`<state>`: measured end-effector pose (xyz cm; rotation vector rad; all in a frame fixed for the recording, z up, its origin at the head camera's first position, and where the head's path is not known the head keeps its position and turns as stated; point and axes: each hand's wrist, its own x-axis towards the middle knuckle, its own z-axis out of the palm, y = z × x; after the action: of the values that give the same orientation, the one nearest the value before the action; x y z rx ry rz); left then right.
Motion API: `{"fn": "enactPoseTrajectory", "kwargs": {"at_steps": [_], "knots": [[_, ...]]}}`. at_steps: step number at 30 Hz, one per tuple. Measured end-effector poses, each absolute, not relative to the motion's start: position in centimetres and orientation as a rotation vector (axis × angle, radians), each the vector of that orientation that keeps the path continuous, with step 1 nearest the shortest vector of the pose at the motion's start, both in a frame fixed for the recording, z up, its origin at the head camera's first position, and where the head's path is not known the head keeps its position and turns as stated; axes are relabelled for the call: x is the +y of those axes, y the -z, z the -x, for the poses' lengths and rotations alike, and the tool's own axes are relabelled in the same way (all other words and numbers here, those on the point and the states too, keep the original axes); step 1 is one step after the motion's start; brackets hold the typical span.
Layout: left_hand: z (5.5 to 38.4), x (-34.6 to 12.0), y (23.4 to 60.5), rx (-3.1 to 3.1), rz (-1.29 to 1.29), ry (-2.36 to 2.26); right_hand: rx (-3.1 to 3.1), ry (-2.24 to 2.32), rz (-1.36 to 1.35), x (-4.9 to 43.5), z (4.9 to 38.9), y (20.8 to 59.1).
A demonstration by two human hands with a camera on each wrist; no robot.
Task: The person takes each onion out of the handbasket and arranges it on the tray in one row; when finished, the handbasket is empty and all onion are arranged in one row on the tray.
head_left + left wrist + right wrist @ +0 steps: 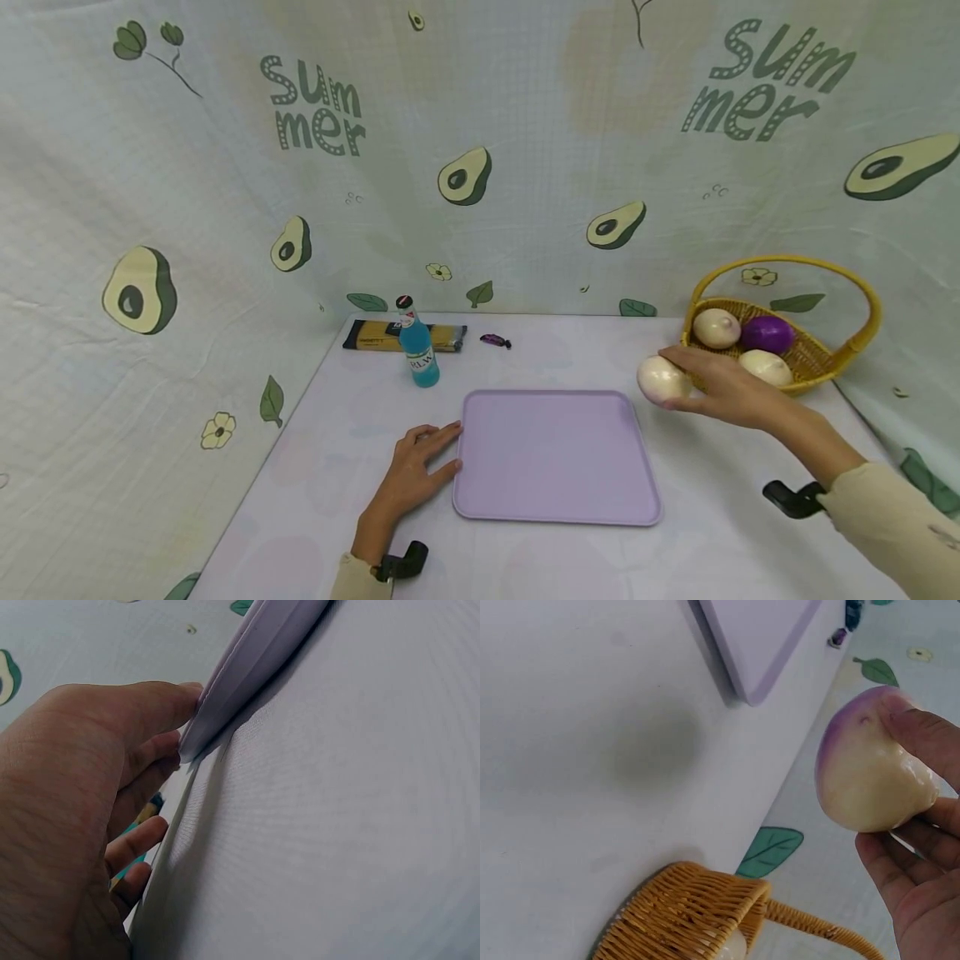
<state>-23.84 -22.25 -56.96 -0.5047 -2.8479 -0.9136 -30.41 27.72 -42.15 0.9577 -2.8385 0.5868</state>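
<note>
In the head view my right hand [723,387] holds a white turnip [663,380] in the air, just left of the basket. The right wrist view shows the turnip's [870,765] purple-tinged side, with the thumb on one side and fingers on the other. A yellow wicker basket [813,377] holds two more whitish round vegetables [717,327] and a shiny purple one [767,334]. My left hand [412,471] rests by the lilac tray [555,458], its thumb and index finger touching the left edge. From the left wrist, the tray's rim [240,682] meets the thumb and fingertips.
Behind the tray stands a blue bottle [420,350] with a dark cap. A dark and yellow spaghetti packet [375,335] lies behind it, and a small purple wrapped candy [495,340] is to its right. A patterned cloth [525,108] hangs at the back.
</note>
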Motion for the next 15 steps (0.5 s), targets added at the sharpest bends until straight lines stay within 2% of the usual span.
{"fn": "enactPoseTrajectory", "kwargs": {"at_steps": [15], "knots": [[23.9,-22.2,56.9,-2.845,0.501,0.912,-2.840,-0.635,-0.977,26.0,30.1,42.2]]}}
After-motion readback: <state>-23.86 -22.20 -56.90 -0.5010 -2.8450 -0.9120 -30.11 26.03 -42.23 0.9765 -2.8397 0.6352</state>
